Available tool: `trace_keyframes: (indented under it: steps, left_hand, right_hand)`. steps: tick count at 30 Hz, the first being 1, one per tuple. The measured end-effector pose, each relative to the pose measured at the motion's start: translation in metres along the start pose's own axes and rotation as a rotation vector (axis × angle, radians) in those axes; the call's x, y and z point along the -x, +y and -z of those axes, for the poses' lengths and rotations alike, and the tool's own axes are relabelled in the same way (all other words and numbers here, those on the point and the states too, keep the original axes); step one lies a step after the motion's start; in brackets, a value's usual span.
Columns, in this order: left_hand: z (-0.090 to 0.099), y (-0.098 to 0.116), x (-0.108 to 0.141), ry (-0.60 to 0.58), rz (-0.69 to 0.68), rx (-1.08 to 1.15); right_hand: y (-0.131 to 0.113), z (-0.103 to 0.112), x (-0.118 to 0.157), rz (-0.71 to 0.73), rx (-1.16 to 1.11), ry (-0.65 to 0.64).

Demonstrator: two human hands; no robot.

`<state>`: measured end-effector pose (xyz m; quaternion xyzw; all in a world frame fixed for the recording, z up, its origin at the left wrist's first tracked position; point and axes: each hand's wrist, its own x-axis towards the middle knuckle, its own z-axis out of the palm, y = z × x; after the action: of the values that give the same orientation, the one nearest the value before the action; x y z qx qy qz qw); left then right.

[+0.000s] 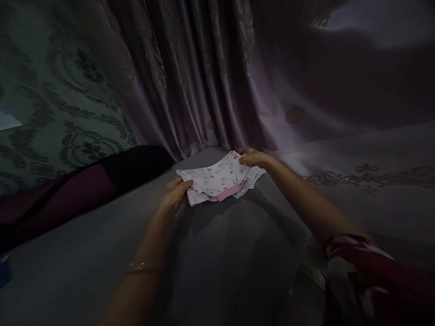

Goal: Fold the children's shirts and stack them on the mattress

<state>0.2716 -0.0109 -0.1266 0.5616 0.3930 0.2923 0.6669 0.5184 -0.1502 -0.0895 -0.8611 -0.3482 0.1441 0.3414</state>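
Note:
A small white printed garment (217, 177), with pink and grey motifs and a pink strip along its lower edge, is stretched between my two hands above the grey surface. It has the look of underpants, though its full shape is folded out of sight. My left hand (175, 194) pinches its left side, thumb on top. The upper right corner is gripped by my right hand (251, 156). Beneath that side, a pale cloth edge (254, 177) sticks out; whether it belongs to the same garment I cannot tell.
Grey cloth (142, 253) covers the surface under my hands. Along the left lies a long black and maroon padded shape (102, 181), by the patterned green wall (68, 90). Shiny mauve curtains (210, 81) hang at the back. Something blue (4, 271) shows at the left edge.

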Motion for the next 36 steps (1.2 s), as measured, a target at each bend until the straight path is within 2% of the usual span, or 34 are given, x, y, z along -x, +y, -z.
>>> trace_keyframes:
  steps: [4, 6, 9, 14, 20, 25, 28, 32, 36]
  left_hand:
    - [-0.067, -0.016, -0.021, -0.055, -0.021, 0.145]
    - [-0.092, -0.026, -0.029, -0.068, 0.003, 0.213]
    - [-0.120, -0.042, -0.035, -0.083, 0.033, 0.309]
    - [-0.147, -0.068, -0.035, -0.066, 0.096, 0.434]
    - [-0.159, -0.094, -0.042, -0.084, 0.122, 0.483]
    - [-0.155, -0.105, -0.045, -0.081, 0.154, 0.476]
    - [-0.136, -0.108, -0.043, 0.016, 0.129, 0.384]
    - [-0.087, -0.115, -0.039, 0.094, 0.062, 0.186]
    - [-0.027, -0.124, -0.040, 0.108, 0.021, 0.081]
  right_hand:
    - [0.006, 0.049, -0.019, 0.045, 0.150, 0.099]
    - [0.008, 0.061, -0.028, 0.067, 0.222, 0.133]
    - [0.013, 0.068, -0.042, 0.087, 0.327, 0.156]
    - [0.026, 0.066, -0.061, 0.094, 0.487, 0.136]
    - [0.040, 0.064, -0.078, 0.109, 0.658, 0.091]
    - [0.051, 0.054, -0.073, 0.177, 0.779, 0.093]
    - [0.060, 0.037, -0.060, 0.223, 0.850, 0.121]
    - [0.068, 0.005, -0.038, 0.336, 0.910, 0.176]
    - [0.062, -0.032, -0.005, 0.498, 0.786, 0.251]
